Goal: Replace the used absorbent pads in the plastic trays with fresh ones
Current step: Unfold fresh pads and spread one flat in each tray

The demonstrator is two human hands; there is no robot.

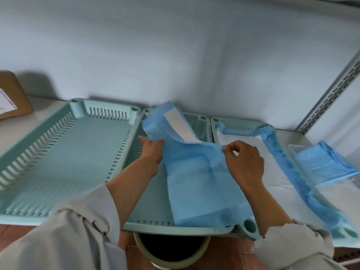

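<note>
Shelf [303, 141] trays; sleeves [83, 236] hide wrists, hands spreading pad [196, 176].

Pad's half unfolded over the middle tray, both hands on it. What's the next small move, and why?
Probably draw the left hand leftward to spread the blue pad open. It is still folded, covers only the right part of the middle tray, and the right hand already pinches its right edge.

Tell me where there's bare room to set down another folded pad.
The left tray has a bare floor between its slotted walls. The middle tray is crowded: the left hand and right hand hold a blue pad over it. A white pad lines the right tray.
</note>
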